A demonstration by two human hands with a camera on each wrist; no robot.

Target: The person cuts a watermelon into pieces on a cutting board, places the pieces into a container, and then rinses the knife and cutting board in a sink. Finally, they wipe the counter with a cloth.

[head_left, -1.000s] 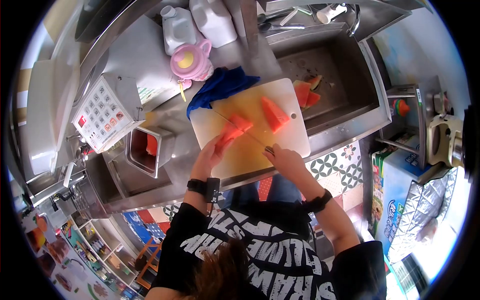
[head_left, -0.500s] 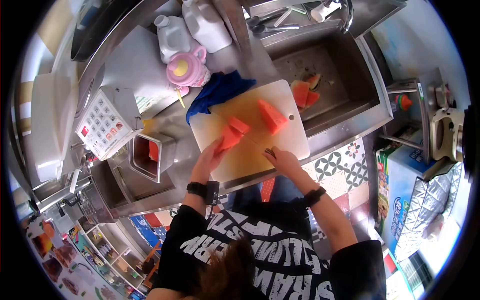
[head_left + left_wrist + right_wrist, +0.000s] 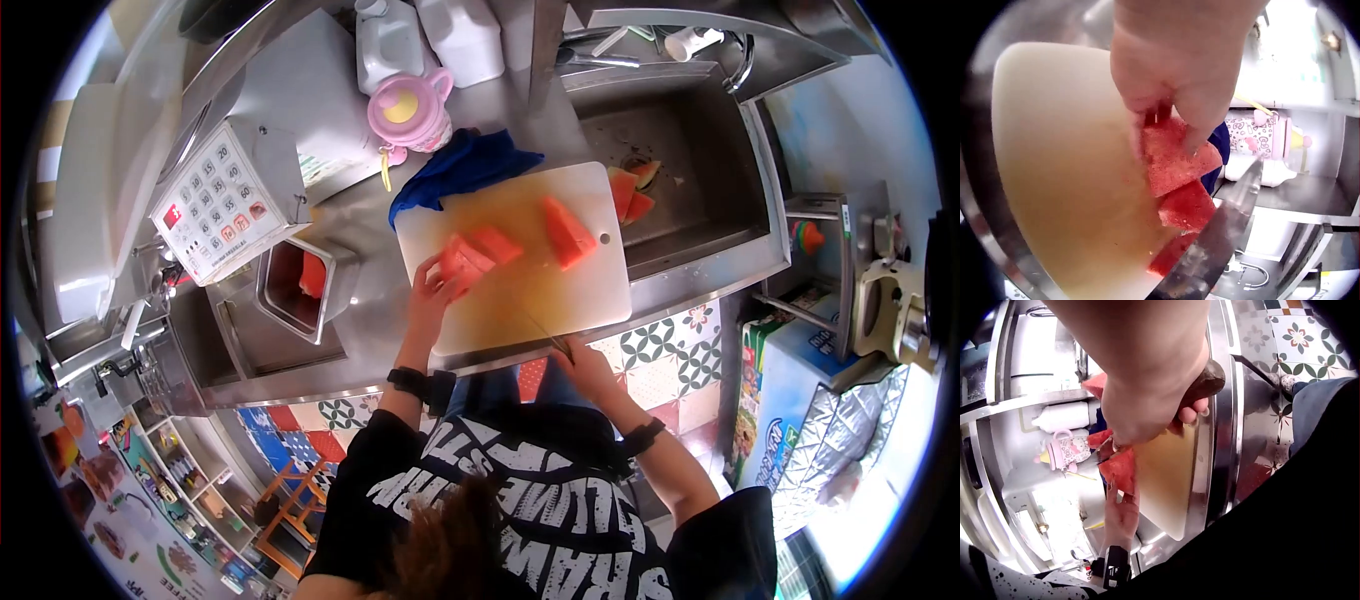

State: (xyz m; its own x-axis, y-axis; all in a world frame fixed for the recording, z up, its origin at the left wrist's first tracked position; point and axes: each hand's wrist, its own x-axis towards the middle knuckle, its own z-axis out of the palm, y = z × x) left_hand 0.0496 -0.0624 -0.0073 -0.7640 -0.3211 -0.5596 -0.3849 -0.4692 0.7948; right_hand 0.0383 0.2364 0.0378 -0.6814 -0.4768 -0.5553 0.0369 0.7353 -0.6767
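My left hand [image 3: 430, 292] grips a chunk of red watermelon [image 3: 463, 265] at the left of the white cutting board [image 3: 500, 318]. In the left wrist view, thumb and fingers pinch this chunk [image 3: 1175, 159] from opposite sides. A second watermelon chunk [image 3: 496, 244] lies right against it. Near the front edge of the board, my right hand [image 3: 585, 368] holds a knife by its brown handle [image 3: 1205, 382]. The knife's blade [image 3: 1210, 240] looks wet and large in the left wrist view. A larger watermelon wedge [image 3: 567, 235] lies farther right on the board.
Watermelon rind pieces [image 3: 628, 192] lie in the sink [image 3: 690, 120] at the right. On the left, a metal container [image 3: 340, 290] holds red watermelon. Behind the board are a blue cloth [image 3: 465, 170], a pink cup [image 3: 408, 112] and white jugs [image 3: 455, 40].
My right hand has drawn the knife back toward the counter's front edge, away from the chunks. My left hand has moved farther up along the held chunk.
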